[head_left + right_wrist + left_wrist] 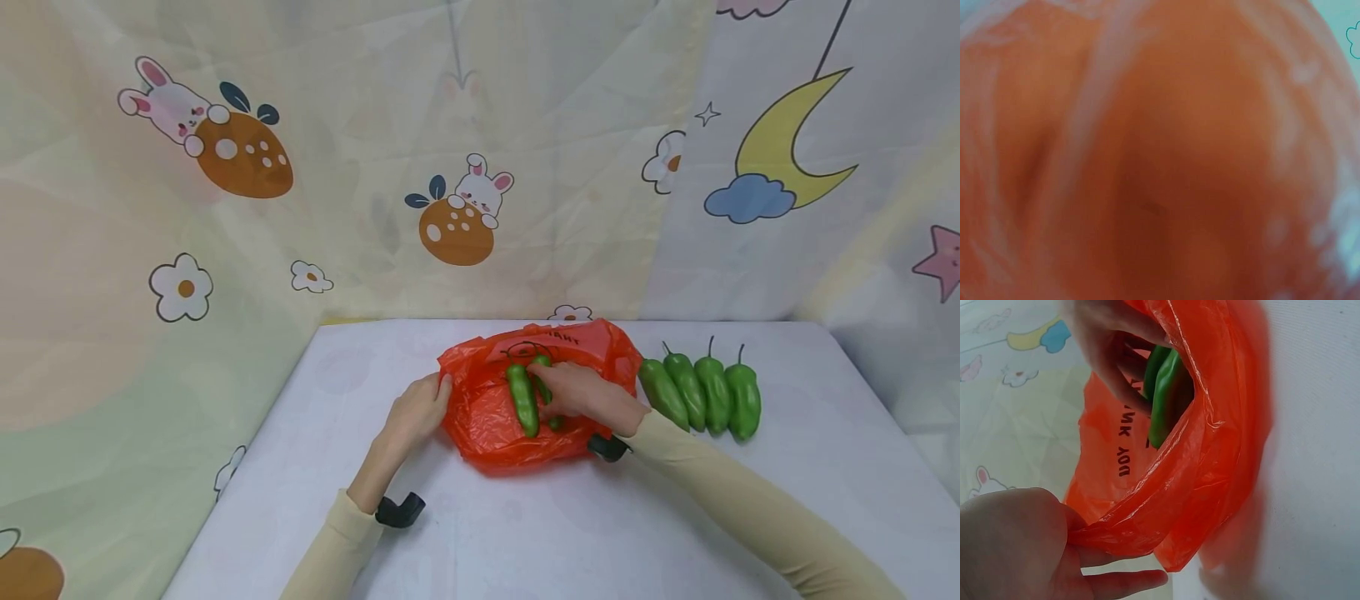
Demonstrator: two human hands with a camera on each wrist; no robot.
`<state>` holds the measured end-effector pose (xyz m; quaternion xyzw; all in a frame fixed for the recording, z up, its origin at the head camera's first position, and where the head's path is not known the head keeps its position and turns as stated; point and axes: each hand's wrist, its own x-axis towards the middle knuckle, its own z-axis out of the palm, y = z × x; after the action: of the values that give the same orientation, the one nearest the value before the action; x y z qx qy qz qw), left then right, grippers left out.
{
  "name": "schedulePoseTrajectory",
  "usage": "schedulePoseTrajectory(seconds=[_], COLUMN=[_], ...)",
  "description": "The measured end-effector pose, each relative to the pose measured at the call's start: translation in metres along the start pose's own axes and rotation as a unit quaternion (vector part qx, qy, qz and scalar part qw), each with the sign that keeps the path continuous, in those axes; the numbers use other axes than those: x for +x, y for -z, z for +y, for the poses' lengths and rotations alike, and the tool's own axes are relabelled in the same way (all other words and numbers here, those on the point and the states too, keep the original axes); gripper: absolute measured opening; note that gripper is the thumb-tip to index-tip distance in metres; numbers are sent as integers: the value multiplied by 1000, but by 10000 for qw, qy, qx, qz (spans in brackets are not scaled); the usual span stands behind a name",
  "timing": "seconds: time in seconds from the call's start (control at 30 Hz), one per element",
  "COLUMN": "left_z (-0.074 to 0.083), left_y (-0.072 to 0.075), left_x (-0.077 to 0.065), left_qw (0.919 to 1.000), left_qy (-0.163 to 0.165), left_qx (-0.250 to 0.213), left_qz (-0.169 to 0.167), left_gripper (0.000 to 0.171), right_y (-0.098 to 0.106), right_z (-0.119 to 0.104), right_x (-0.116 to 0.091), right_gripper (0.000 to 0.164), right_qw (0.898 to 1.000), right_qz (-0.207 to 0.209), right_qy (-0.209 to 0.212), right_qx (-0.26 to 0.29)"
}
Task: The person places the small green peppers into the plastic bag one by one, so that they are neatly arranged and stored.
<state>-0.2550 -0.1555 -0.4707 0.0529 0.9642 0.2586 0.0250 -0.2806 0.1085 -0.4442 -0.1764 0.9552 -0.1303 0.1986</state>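
Note:
A red plastic bag (480, 425) with dark printing lies open on the white table. My left hand (416, 408) pinches its left rim between thumb and fingers, seen closely in the left wrist view. Inside the mouth of the bag, my right hand (581, 392) grips a green pepper (542, 362), partly hidden by the fingers. Just left of that one lies another green pepper (522, 402), lengthwise in the bag. Blurred red plastic (1197, 125) fills the right wrist view and hides the fingers there.
Several green peppers (718, 396) lie side by side in a row to the right of the bag, stems pointing away. The white table (517, 542) ends at a hanging cloth (360, 208) printed with rabbits, flowers and a moon.

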Motion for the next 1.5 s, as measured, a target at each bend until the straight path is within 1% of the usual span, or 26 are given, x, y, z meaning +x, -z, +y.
schedulePoseTrajectory(seconds=[0.5, 0.83, 1.03, 1.27, 1.5], left_z=[2, 2, 1, 1, 1], left_y=[-1, -1, -1, -2, -1], left_x=[-1, 0, -1, -1, -1], left_qw=[10000, 10000, 10000, 9999, 10000], left_qy=[9, -16, -8, 93, 49], left_qx=[-20, 17, -10, -36, -14], left_qz=[-22, -19, -5, -30, -6], left_gripper=[37, 36, 36, 35, 35], right_y=[-1, 2, 3, 6, 11], right_z=[-2, -1, -1, -3, -3], right_x=[0, -3, -4, -6, -9], right_gripper=[81, 82, 82, 82, 81], right_qw=[10000, 9999, 9999, 9999, 9998], right_qz=[-80, -64, -20, -19, -60], right_qy=[-42, 136, 154, 116, 202], right_qx=[28, 65, 23, 64, -20])
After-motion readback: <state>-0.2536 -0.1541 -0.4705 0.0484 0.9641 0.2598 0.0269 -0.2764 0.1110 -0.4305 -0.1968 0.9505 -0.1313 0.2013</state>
